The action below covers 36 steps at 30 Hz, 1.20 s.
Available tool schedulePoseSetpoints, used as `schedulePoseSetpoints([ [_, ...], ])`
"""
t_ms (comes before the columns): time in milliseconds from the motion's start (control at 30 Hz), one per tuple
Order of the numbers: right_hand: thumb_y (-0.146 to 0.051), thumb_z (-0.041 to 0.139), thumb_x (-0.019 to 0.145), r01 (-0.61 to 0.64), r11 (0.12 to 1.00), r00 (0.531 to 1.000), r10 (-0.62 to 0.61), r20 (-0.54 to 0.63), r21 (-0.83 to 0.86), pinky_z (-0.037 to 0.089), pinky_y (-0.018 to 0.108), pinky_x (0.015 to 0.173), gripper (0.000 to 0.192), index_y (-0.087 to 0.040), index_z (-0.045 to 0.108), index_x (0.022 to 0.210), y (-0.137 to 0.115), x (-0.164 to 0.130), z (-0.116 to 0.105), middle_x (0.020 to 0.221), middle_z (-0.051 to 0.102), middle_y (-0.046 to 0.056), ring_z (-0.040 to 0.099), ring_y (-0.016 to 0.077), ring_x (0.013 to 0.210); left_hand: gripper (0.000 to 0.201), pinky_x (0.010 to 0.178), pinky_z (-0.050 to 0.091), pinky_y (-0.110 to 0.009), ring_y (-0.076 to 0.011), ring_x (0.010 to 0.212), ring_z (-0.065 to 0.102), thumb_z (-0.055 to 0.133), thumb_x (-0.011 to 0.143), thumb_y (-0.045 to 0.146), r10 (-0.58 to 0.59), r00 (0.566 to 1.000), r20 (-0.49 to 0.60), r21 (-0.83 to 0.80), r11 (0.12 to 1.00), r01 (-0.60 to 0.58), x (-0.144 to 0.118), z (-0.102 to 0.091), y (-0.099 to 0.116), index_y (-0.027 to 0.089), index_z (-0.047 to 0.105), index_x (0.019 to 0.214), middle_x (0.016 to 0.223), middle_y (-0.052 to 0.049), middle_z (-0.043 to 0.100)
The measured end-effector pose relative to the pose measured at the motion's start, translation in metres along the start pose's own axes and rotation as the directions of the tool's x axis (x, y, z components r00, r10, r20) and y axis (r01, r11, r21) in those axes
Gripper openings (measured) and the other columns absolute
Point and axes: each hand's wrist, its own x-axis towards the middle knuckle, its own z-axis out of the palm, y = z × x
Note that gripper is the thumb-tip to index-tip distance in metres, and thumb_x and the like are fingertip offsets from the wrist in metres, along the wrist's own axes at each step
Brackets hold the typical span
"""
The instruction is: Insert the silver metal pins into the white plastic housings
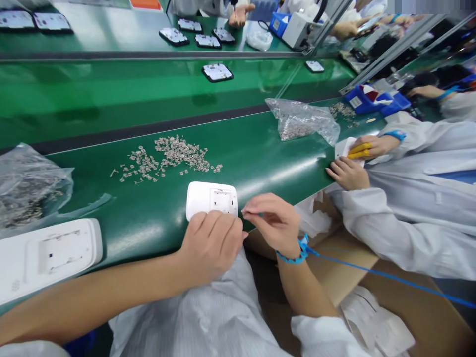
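Your left hand (213, 243) grips the white housing (198, 199) at the glossy green bench (256, 163); just right of the housing, your right hand (275, 223) pinches a tiny piece (244, 212), perhaps metal. Beyond the housing lie loose metal parts (180, 152), then a green belt (111, 94).

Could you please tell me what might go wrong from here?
The tiny piece pinched in the right hand could slip from its grip and fall. The loose metal parts heaped on the bench might scatter if bumped. The blue cord at that wrist could snag.
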Motion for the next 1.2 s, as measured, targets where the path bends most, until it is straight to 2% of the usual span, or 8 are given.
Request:
schedulePoseSetpoints([
  [133,0.004,0.068,0.085,0.25,0.968,0.968,-0.25,0.027,-0.019,0.068,0.036,0.068,0.056,-0.029,0.073,0.13,-0.016,-0.011,0.002,0.097,0.079,0.006,0.078,0.0223,0.086,0.012,0.067,0.035,-0.036,-0.0178,0.072,0.056,0.053,0.102,0.015,-0.133,0.988,0.074,-0.229,0.962,0.147,0.013,-0.017,-0.001,0.014,0.063,0.095,0.08,-0.003,0.066],
  [233,-0.002,0.069,0.088,0.3,0.951,0.954,-0.297,0.044,-0.078,0.07,0.039,0.069,0.057,-0.03,0.069,0.138,-0.018,-0.016,0.003,0.101,0.08,0.008,0.079,0.0255,0.09,0.019,0.066,0.034,-0.035,-0.0153,0.069,0.053,0.05,0.102,0.01,-0.152,0.976,0.158,-0.354,0.914,0.2,0.016,-0.025,0.001,0.016,0.062,0.089,0.077,-0.001,0.063],
  [433,-0.012,0.076,0.089,0.203,0.97,0.975,-0.189,0.114,-0.132,0.07,0.036,0.072,0.052,-0.031,0.068,0.137,-0.022,-0.013,-0.003,0.105,0.079,0.008,0.079,0.0229,0.09,0.017,0.064,0.031,-0.035,-0.0151,0.066,0.048,0.056,0.095,0.004,-0.047,0.997,0.06,-0.267,0.962,0.062,0.011,-0.018,-0.007,0.016,0.063,0.085,0.072,0.0,0.062],
  [600,-0.007,0.072,0.089,0.042,0.995,0.987,-0.028,0.16,-0.089,0.068,0.033,0.079,0.025,-0.025,0.078,0.106,-0.025,-0.002,-0.004,0.103,0.078,0.007,0.077,0.0187,0.089,0.014,0.065,0.033,-0.036,-0.0161,0.067,0.053,0.058,0.094,0.007,0.108,0.994,-0.008,-0.091,0.99,-0.109,0.009,-0.011,-0.014,0.016,0.066,0.087,0.074,-0.001,0.066],
  [800,-0.011,0.07,0.088,-0.032,0.999,0.979,0.04,0.198,-0.041,0.064,0.032,0.076,0.014,-0.024,0.074,0.092,-0.01,0.014,-0.003,0.095,0.075,0.005,0.073,0.0177,0.086,0.011,0.078,0.042,-0.038,-0.0225,0.093,0.067,0.062,0.095,0.015,0.054,0.998,0.013,0.038,0.998,-0.055,0.005,-0.005,-0.013,0.012,0.07,0.103,0.095,-0.007,0.073],
  [900,-0.014,0.071,0.087,-0.087,0.985,0.981,0.11,0.157,-0.15,0.061,0.034,0.079,0.009,-0.023,0.073,0.087,0.009,0.025,0.002,0.099,0.073,0.005,0.071,0.0181,0.089,0.032,0.087,0.043,-0.041,-0.0302,0.111,0.064,0.062,0.099,0.031,0.041,0.985,0.168,0.177,0.982,-0.071,0.0,0.002,-0.005,0.005,0.07,0.116,0.11,-0.015,0.073],
  [1033,-0.015,0.07,0.084,-0.103,0.954,0.961,0.169,0.22,-0.282,0.057,0.041,0.092,0.008,-0.022,0.072,0.081,0.028,0.039,0.018,0.107,0.071,0.007,0.068,0.0222,0.101,0.052,0.092,0.043,-0.041,-0.0347,0.118,0.061,0.061,0.1,0.047,0.024,0.892,0.451,0.219,0.966,-0.136,-0.003,0.009,0.006,0.0,0.07,0.121,0.127,-0.024,0.068],
  [1200,-0.014,0.069,0.082,-0.098,0.937,0.946,0.192,0.262,-0.335,0.055,0.039,0.089,0.009,-0.021,0.069,0.075,0.032,0.046,0.032,0.103,0.07,0.006,0.067,0.0223,0.098,0.058,0.092,0.044,-0.042,-0.0345,0.106,0.065,0.065,0.096,0.054,0.013,0.885,0.466,0.206,0.971,-0.123,0.001,0.012,0.007,0.0,0.074,0.113,0.115,-0.024,0.072],
])
